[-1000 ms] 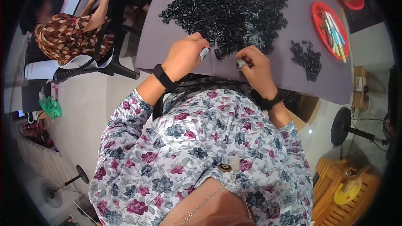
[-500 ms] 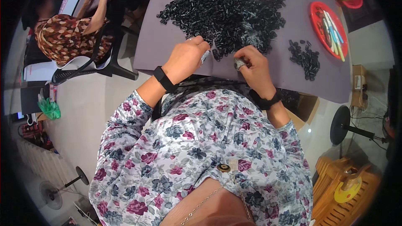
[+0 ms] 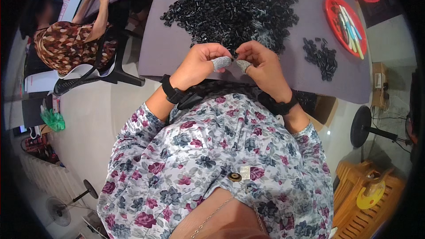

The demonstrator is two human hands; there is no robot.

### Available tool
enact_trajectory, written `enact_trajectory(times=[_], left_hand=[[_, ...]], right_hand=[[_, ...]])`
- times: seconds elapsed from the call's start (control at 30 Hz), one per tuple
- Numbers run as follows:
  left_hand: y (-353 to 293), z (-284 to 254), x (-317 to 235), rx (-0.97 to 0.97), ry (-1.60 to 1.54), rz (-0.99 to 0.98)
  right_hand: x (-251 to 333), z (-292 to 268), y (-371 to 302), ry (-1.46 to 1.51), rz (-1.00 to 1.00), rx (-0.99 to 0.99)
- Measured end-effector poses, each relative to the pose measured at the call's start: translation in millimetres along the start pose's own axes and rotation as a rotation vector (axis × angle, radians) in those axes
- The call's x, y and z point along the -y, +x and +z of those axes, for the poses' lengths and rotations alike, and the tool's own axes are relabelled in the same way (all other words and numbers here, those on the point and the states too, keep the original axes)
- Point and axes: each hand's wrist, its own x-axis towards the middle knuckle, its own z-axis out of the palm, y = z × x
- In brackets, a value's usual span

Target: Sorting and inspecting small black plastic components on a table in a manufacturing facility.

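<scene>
My left hand (image 3: 200, 65) and my right hand (image 3: 264, 65) meet just over the near edge of the table, thumbs and forefingers pinched. Between their fingertips shows a small black piece (image 3: 234, 56), with both hands closed on it; its exact shape is mostly covered. A grey fabric cover (image 3: 221, 63) wraps my left thumb, and a similar cover (image 3: 242, 66) is on my right thumb. Right behind the hands spreads a big heap of small black tube-like pieces (image 3: 230, 11), with pale whitish scraps among them on its right side.
A smaller pile of black pieces (image 3: 321, 59) lies on the grey tabletop (image 3: 170, 57) to the right. Beyond it stands a red tray (image 3: 328, 11) with several long-handled tools. Another person (image 3: 73, 42) sits at the far left; a blurred person's arm is at the upper right.
My hands have come together from apart, the left moving right and the right moving slightly left. The small black piece now shows between their fingertips.
</scene>
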Motion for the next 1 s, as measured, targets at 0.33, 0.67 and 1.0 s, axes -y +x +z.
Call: enact_trajectory(times=[0.33, 0.67, 1.0], left_hand=[[-5.9, 8.6, -0.1, -0.042, -0.001, -0.034], [-2.7, 12.1, -7.9, -0.047, 0.124, 0.138], [-4.3, 1.5, 11.4, -0.078, 0.114, 0.157]], right_hand=[[-0.2, 3.8, -1.9, 0.033, 0.022, 0.043], [21.6, 0.0, 11.8, -0.058, 0.015, 0.053], [24.8, -5.0, 19.0, -0.111, 0.179, 0.177]])
